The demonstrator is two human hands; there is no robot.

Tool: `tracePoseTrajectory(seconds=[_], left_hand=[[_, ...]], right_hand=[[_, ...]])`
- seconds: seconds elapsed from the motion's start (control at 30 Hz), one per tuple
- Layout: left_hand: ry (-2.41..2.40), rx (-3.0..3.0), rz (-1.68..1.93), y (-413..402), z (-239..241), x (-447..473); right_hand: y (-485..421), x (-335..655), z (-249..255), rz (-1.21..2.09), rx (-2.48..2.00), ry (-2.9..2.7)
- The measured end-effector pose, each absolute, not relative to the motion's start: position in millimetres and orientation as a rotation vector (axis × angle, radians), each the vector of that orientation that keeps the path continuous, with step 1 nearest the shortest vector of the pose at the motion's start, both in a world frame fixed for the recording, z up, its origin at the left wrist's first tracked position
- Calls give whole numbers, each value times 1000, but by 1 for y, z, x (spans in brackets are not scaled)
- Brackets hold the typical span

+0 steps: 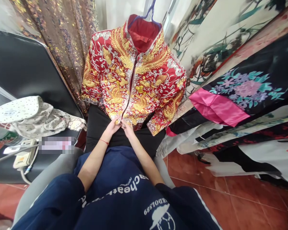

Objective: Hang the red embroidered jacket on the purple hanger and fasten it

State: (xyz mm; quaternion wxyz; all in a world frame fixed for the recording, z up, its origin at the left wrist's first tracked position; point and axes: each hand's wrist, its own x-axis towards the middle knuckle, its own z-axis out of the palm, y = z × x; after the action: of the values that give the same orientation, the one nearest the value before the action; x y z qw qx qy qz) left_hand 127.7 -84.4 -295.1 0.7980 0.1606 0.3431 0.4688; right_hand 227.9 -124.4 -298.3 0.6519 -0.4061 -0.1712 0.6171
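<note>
A red jacket [139, 80] with gold and silver embroidery hangs upright on a purple hanger [149, 12], its front edges meeting along the middle. At its bottom hem, my left hand [113, 126] pinches the lower corner of one front edge. Beside it, my right hand [127, 128] pinches the opposite front corner, the two hands almost touching. Any small fastener between the fingertips is too small to make out. The jacket's lower part rests against black cloth [96, 127] over my lap.
Left of me, a black chair [26, 70] bears a dotted white cloth bundle [43, 118] and a power strip [24, 158] with a cable. A sequined gold curtain [62, 41] hangs behind. Several garments, one black with embroidered flowers [249, 88], crowd the right side above red floor tiles [201, 198].
</note>
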Motion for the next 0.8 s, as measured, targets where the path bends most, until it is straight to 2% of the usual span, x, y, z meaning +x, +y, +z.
tracePoseTrajectory(seconds=[0.8], left_hand=[[770, 558, 1254, -89, -301, 134]], right_hand=[[-123, 219, -285, 1259, -1004, -220]])
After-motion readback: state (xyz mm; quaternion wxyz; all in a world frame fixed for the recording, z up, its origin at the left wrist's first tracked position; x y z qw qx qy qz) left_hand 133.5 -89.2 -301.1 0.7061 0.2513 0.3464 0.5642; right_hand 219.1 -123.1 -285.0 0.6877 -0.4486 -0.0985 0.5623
